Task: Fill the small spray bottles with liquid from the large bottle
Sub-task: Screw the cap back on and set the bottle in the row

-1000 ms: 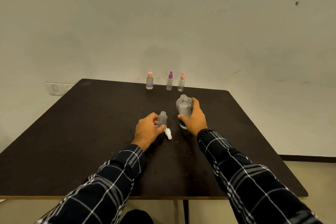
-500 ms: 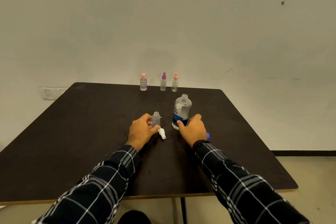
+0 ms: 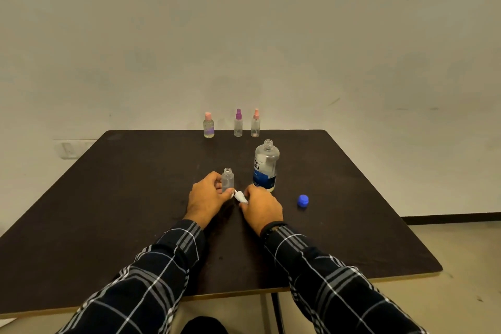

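Note:
A small clear spray bottle [image 3: 227, 178] stands uncapped near the middle of the dark table [image 3: 108, 198]; my left hand [image 3: 206, 199] holds it by the body. Its white spray cap [image 3: 240, 196] lies on the table just to the right, and the fingers of my right hand [image 3: 261, 207] pinch it. The large clear bottle [image 3: 266, 166] with a blue label stands open and upright behind my right hand, untouched. Its blue cap [image 3: 302, 201] lies on the table to the right.
Three small capped bottles stand in a row at the table's far edge: a pink-capped one [image 3: 208, 126], a purple-capped sprayer [image 3: 238, 123] and a pink-capped sprayer [image 3: 255, 123]. A bare wall rises behind them. The table's right edge drops to the floor.
My right hand let go of the large bottle, set down the blue cap to the right, and moved left onto the white spray cap. My left hand kept holding the small bottle.

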